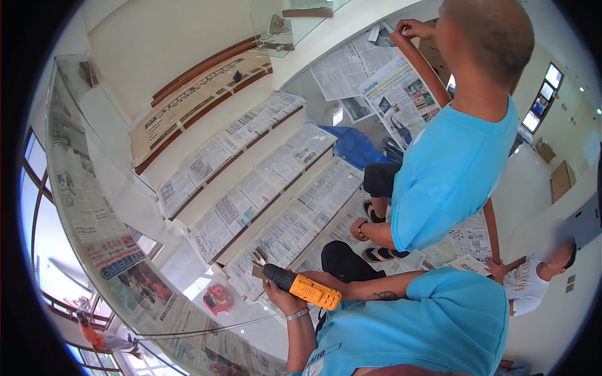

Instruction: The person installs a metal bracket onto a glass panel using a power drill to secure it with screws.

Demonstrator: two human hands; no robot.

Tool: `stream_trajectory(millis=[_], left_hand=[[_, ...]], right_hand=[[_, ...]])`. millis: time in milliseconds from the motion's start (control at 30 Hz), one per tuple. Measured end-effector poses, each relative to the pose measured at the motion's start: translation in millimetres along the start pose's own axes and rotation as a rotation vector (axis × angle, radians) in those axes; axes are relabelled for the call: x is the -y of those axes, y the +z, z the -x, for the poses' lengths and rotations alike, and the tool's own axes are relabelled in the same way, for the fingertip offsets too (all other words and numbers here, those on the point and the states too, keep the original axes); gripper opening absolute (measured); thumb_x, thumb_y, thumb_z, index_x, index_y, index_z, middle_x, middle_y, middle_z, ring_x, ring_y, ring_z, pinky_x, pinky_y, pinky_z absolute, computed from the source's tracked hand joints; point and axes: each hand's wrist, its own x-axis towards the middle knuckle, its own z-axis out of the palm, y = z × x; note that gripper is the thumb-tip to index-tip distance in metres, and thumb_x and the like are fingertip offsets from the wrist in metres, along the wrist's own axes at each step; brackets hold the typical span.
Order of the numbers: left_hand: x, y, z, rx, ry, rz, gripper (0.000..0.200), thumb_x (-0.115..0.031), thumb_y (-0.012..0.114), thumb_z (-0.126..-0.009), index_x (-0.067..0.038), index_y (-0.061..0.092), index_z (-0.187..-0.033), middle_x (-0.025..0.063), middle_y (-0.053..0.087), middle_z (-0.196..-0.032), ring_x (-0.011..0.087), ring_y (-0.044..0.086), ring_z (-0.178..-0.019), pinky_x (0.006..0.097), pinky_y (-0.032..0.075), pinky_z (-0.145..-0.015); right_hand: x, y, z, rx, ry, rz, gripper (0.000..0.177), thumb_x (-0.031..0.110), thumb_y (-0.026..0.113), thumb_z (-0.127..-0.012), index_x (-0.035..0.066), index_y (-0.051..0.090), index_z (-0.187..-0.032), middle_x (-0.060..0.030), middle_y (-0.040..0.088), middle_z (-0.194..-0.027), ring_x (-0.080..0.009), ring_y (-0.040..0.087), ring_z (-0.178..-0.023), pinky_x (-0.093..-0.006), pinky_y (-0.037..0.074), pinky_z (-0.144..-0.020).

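A yellow-and-black power tool is held in front of me, its dark front end pointing up and left. My left hand, with a metal band on the wrist, is closed around the tool near its front. Behind the casing, my right hand grips the tool too, with most of its fingers hidden. A forked metal piece and a small tan block show at the tip. Below the tool lie newspaper-covered stair treads. The exact kind of tool is not clear from here.
A co-worker in a blue shirt is close on my right, a hand on a brown handrail. Someone in white is further right. A papered curved panel borders the stairs; a red object lies below.
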Motion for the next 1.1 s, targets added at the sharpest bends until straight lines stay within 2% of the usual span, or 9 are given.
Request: stream_trajectory(millis=[200,367,533,600,667,733,833,900,1100], left_hand=[[-2.1,-36.6,-20.1,-0.033,-0.03,0.208,0.019,-0.017,0.036,-0.105,-0.006,0.044,-0.117,0.0136,0.061,-0.106,0.0281,0.066,-0.095,0.0437,0.058,-0.08],[-26.2,-19.2,2.0,-0.061,-0.036,0.192,0.021,-0.018,0.036,-0.105,-0.007,0.042,-0.122,0.0117,0.06,-0.108,0.0292,0.065,-0.096,0.0461,0.057,-0.081],[-44.5,-34.7,2.6,0.04,0.24,0.072,0.032,-0.022,0.048,-0.103,-0.009,0.038,-0.131,0.0118,0.06,-0.109,0.0266,0.065,-0.097,0.0448,0.058,-0.082],[-69.3,-46.9,7.7,0.008,0.24,-0.054,0.037,-0.021,0.054,-0.101,-0.007,0.038,-0.132,0.0124,0.063,-0.106,0.0241,0.066,-0.094,0.0403,0.059,-0.077],[-93.7,-67.5,12.3,-0.021,0.346,-0.215,0.035,-0.018,0.055,-0.1,-0.006,0.041,-0.13,0.0111,0.065,-0.101,0.0221,0.067,-0.088,0.0353,0.058,-0.072],[-123.0,-76.4,23.3,-0.085,0.519,-0.383,0.032,-0.015,0.057,-0.099,-0.003,0.047,-0.128,0.0099,0.065,-0.097,0.0207,0.067,-0.085,0.0323,0.058,-0.069],[-170.4,-88.3,47.5,-0.234,0.724,-0.574,0.028,-0.012,0.062,-0.095,-0.002,0.058,-0.121,0.0113,0.067,-0.101,0.0214,0.068,-0.082,0.0312,0.056,-0.068],[-200.3,-84.3,67.0,-0.31,1.003,-1.046,0.022,-0.008,0.069,-0.088,-0.003,0.068,-0.11,0.0133,0.069,-0.099,0.0236,0.069,-0.078,0.0312,0.054,-0.067],[-261.0,-64.1,79.4,-0.685,1.364,-1.163,0.019,-0.013,0.078,-0.08,-0.008,0.072,-0.097,0.0067,0.07,-0.077,0.023,0.066,-0.073,0.0339,0.048,-0.071]], right_hand=[[6.0,11.6,-1.2,-0.183,-0.227,0.089,0.05,0.015,0.076,-0.085,-0.001,0.054,-0.127,-0.0142,0.06,-0.124,-0.0236,0.063,-0.111,-0.0356,0.052,-0.094],[5.2,8.7,-6.1,-0.109,-0.084,-0.094,0.05,0.016,0.08,-0.082,0.003,0.058,-0.125,-0.0116,0.065,-0.115,-0.0217,0.067,-0.103,-0.0321,0.055,-0.089],[25.0,0.4,-21.9,-0.066,-0.262,0.26,0.042,0.01,0.078,-0.081,0.003,0.062,-0.118,-0.0113,0.067,-0.108,-0.0233,0.068,-0.098,-0.0323,0.055,-0.083],[37.0,0.6,-22.7,-0.082,-0.119,-0.002,0.04,0.009,0.078,-0.08,0.003,0.062,-0.115,-0.0109,0.067,-0.106,-0.0241,0.068,-0.095,-0.0316,0.054,-0.081],[-6.4,1.2,-10.1,0.012,0.757,-0.518,0.039,0.008,0.079,-0.076,0.003,0.064,-0.112,-0.0105,0.067,-0.103,-0.0243,0.068,-0.092,-0.031,0.054,-0.079],[23.0,-9.6,-23.8,0.047,-0.226,0.261,0.039,0.008,0.08,-0.073,0.002,0.065,-0.109,-0.0097,0.068,-0.099,-0.0229,0.069,-0.087,-0.0314,0.054,-0.075],[22.1,1.6,-20.2,0.042,-0.154,0.172,0.036,0.01,0.08,-0.074,0.001,0.065,-0.105,-0.0095,0.068,-0.092,-0.023,0.068,-0.08,-0.0327,0.054,-0.07],[-6.9,-2.6,-6.1,0.105,0.023,0.124,0.029,0.011,0.077,-0.077,0.0,0.065,-0.1,-0.0087,0.066,-0.085,-0.0221,0.066,-0.073,-0.0319,0.052,-0.065],[-49.8,0.4,7.8,0.114,0.211,-0.162,0.022,0.01,0.076,-0.08,-0.001,0.064,-0.096,-0.0065,0.064,-0.08,-0.0183,0.063,-0.069,-0.0302,0.05,-0.063]])
